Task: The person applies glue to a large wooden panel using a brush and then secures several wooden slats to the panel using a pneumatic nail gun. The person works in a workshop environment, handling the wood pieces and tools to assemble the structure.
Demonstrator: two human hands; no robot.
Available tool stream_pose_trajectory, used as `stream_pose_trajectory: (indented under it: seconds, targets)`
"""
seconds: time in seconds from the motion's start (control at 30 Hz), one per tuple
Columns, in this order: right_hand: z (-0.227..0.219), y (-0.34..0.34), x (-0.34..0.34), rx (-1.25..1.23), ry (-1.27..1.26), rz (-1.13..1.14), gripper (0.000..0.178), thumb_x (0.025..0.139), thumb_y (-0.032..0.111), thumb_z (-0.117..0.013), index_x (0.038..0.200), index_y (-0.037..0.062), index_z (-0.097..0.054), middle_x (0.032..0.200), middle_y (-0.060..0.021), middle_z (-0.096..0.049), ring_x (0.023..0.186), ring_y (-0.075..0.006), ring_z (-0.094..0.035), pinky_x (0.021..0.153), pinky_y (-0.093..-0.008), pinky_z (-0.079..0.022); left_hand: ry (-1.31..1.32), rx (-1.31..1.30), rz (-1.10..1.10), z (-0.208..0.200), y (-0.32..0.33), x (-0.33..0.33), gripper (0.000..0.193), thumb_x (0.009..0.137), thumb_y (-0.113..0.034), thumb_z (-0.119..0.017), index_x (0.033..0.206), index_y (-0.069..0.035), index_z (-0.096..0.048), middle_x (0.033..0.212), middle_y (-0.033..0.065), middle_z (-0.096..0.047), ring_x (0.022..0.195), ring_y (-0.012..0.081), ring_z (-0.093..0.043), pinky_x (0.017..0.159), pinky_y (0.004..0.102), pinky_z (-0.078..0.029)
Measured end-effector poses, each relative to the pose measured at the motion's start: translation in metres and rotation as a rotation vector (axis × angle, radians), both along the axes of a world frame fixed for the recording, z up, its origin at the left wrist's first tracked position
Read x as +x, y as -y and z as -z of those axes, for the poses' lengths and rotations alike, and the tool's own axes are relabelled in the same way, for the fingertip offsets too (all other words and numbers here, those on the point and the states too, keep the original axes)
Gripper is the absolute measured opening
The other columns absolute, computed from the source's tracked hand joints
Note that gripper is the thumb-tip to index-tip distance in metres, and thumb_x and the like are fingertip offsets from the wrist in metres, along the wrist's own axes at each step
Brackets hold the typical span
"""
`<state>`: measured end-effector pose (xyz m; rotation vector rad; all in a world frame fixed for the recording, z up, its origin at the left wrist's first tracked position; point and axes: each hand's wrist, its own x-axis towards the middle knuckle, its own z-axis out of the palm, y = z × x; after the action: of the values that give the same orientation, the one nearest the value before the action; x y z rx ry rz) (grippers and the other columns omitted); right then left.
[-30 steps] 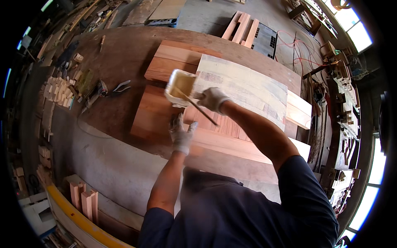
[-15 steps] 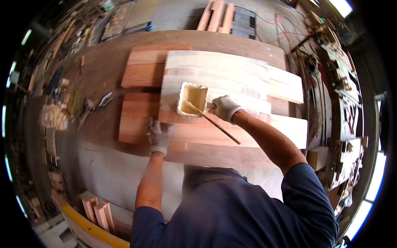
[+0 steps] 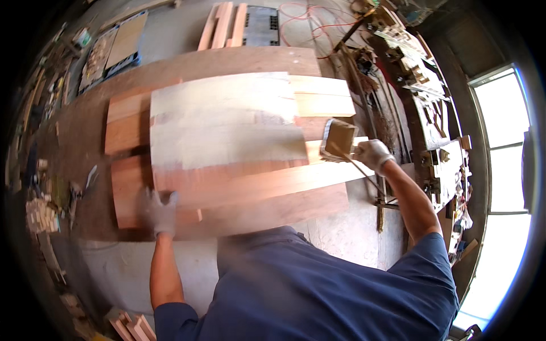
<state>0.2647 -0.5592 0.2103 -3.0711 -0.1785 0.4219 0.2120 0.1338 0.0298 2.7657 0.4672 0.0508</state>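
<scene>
My right hand (image 3: 372,156), in a whitish glove, grips a square tub (image 3: 341,139) by its side, out past the right part of the workbench. Pale yellowish material coats the tub's inside, and a long thin stick (image 3: 364,175) leans out of it toward me. Gloved too, my left hand (image 3: 161,211) is slightly blurred, fingers apart, at the reddish boards (image 3: 131,184) on the near left; whether it presses on them is unclear. Between my hands lies a wide wooden panel (image 3: 227,122) with a whitish film over most of its top and a bare reddish strip along its near side.
Lighter board ends (image 3: 324,96) stick out right of the panel. The brown workbench (image 3: 74,136) runs beneath everything. Beyond it are long timbers (image 3: 223,25), a dark grey slab (image 3: 261,25) and a red hose (image 3: 324,25). Cluttered wood racks (image 3: 421,79) stand on the right.
My right hand has carried the tub with its stick from over the panel off to the right. My left hand stays around the near-left boards. The whole view has swung to the right.
</scene>
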Motion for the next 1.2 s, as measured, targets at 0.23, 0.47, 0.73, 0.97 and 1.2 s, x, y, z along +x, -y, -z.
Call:
stream_pose_trajectory:
  seconds: [0.23, 0.47, 0.73, 0.97, 1.2]
  targets:
    - [0.019, -0.069, 0.03, 0.14, -0.046, -0.038, 0.027, 0.084, 0.028, -0.078, 0.075, 0.0052, -0.066, 0.07, -0.0195, -0.062, 0.059, -0.0313, -0.057, 0.06, -0.0425, -0.049, 0.227, 0.036, -0.015, 0.047, -0.018, -0.012, 0.08, 0.081, -0.05, -0.085, 0.134, 0.007, -0.066, 0.157, 0.0308, -0.049, 0.148, 0.0485, -0.043, 0.124, 0.0554, -0.037]
    - [0.051, -0.253, 0.075, 0.402, -0.359, -0.134, 0.024, 0.094, 0.023, -0.076, 0.085, 0.0016, -0.073, 0.074, -0.0109, -0.072, 0.067, -0.0166, -0.065, 0.063, -0.0393, -0.052, 0.28, -0.034, 0.029, 0.019, 0.001, -0.002, 0.081, 0.084, -0.049, -0.082, 0.14, 0.006, -0.06, 0.159, 0.0298, -0.045, 0.152, 0.0471, -0.036, 0.125, 0.0579, -0.034]
    - [0.052, -0.534, 0.095, 0.367, -0.322, -0.409, 0.038, 0.097, 0.042, -0.071, 0.102, 0.0055, -0.078, 0.094, -0.0238, -0.076, 0.089, -0.0419, -0.074, 0.082, -0.0506, -0.057, 0.193, -0.101, 0.012, 0.03, 0.0, -0.01, 0.085, 0.085, -0.051, -0.081, 0.151, -0.005, -0.055, 0.161, 0.0288, -0.043, 0.151, 0.0487, -0.036, 0.127, 0.0581, -0.028]
    - [0.046, -0.534, 0.094, 0.41, -0.294, -0.404, 0.034, 0.094, 0.042, -0.07, 0.099, 0.0091, -0.078, 0.098, -0.0223, -0.076, 0.092, -0.0414, -0.074, 0.083, -0.0503, -0.058, 0.172, -0.135, 0.063, 0.019, -0.006, -0.01, 0.081, 0.086, -0.046, -0.082, 0.15, -0.004, -0.055, 0.161, 0.0275, -0.043, 0.154, 0.0488, -0.031, 0.128, 0.058, -0.027]
    - [0.072, -0.401, 0.07, 0.338, -0.286, -0.294, 0.033, 0.099, 0.036, -0.07, 0.096, 0.0033, -0.075, 0.087, -0.021, -0.076, 0.082, -0.0353, -0.074, 0.076, -0.0483, -0.059, 0.235, -0.023, 0.098, 0.031, -0.015, -0.013, 0.084, 0.089, -0.049, -0.078, 0.155, -0.004, -0.053, 0.164, 0.0289, -0.04, 0.155, 0.0465, -0.032, 0.127, 0.055, -0.03]
